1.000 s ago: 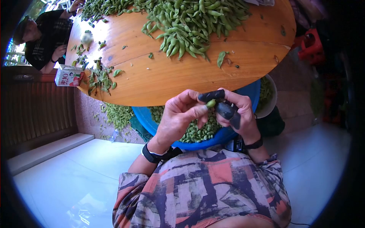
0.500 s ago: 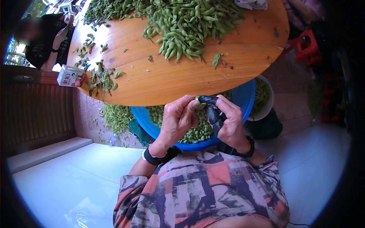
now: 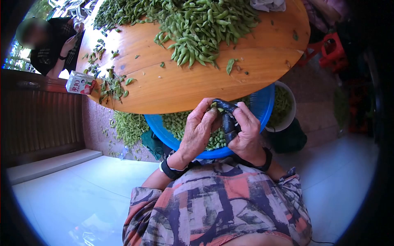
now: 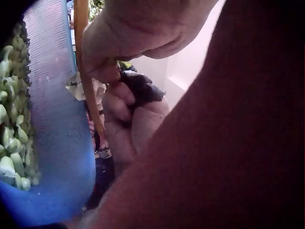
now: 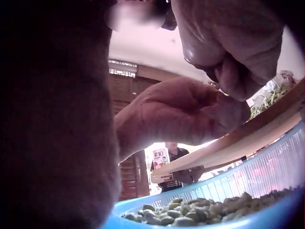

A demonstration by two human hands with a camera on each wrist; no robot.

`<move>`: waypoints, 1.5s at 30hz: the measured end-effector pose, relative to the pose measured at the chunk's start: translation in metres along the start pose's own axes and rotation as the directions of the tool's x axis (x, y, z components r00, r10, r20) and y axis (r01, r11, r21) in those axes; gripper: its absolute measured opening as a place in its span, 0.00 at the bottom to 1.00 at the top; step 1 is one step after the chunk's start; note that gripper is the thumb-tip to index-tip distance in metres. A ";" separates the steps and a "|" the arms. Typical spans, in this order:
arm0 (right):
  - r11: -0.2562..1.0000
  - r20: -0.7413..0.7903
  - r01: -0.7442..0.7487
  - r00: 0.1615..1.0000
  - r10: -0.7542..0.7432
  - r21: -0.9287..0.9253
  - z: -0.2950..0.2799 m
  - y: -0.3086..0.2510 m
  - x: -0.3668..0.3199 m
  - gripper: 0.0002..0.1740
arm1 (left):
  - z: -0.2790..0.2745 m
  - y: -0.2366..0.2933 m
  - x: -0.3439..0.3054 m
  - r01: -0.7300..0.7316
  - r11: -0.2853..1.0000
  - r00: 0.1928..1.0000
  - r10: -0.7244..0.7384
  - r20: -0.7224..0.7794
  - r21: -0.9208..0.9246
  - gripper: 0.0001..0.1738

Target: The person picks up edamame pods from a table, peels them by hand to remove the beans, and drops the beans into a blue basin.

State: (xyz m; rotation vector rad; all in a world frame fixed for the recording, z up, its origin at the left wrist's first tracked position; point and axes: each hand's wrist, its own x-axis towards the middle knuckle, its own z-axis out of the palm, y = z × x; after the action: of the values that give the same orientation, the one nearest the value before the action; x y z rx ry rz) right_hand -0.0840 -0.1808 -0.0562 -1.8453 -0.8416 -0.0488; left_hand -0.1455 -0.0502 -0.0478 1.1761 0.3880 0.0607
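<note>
Over the blue basin [image 3: 262,104], both hands meet at a small green bean pod [image 3: 220,109]. The left hand [image 3: 195,130] pinches the pod between thumb and index finger. Black coverings wrap the thumb and index finger of the right hand [image 3: 247,137], whose fingers curl in at the same pod. The left wrist view shows a sliver of the green pod [image 4: 125,64] between the fingers, mostly hidden. Shelled green beans [image 3: 178,124] fill the basin below the hands.
A large heap of pods [image 3: 205,24] covers the far part of the wooden table [image 3: 164,92]. Trimmings and a drink carton [image 3: 79,83] lie at its left. A white bucket [image 3: 290,110] and red stool [image 3: 334,51] stand right. Another person [image 3: 51,49] sits at far left.
A second ago the left hand held a pale green bean or pod out to the left of the right hand. Since then the hands have closed together around a pod, the right hand shifting left.
</note>
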 end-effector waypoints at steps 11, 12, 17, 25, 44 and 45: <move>0.997 -0.007 0.073 0.997 -0.073 -0.003 -0.003 -0.003 -0.003 0.17 | 0.000 -0.019 -0.001 -0.054 0.983 0.997 0.043 -0.064 -0.176 0.18; 0.996 0.000 0.092 0.996 -0.092 -0.018 -0.003 -0.003 -0.004 0.17 | 0.000 -0.018 -0.001 -0.060 0.983 0.997 0.050 -0.063 -0.175 0.18; 0.997 0.019 0.073 0.997 -0.073 -0.006 -0.005 0.000 -0.002 0.15 | -0.005 -0.027 0.002 -0.061 0.933 0.998 0.055 -0.029 -0.355 0.16; 0.942 -0.354 -0.138 0.902 0.247 0.305 -0.079 0.037 -0.016 0.14 | -0.034 0.005 -0.001 -0.559 0.627 0.801 0.237 0.550 0.543 0.15; 0.802 -0.091 -0.556 0.806 0.584 0.219 -0.104 0.038 0.003 0.11 | -0.074 0.096 0.088 -0.250 0.574 0.927 0.375 0.020 0.780 0.09; 0.740 0.028 -0.556 0.806 0.591 0.380 -0.092 0.023 0.011 0.11 | -0.078 0.088 0.084 -0.251 0.578 0.929 0.369 0.026 0.777 0.09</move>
State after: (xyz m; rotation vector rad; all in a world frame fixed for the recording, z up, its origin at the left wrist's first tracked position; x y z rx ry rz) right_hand -0.0316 -0.2565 -0.0298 -1.6460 -0.1566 0.3923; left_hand -0.0793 0.0739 -0.0150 2.1173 0.3261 0.3150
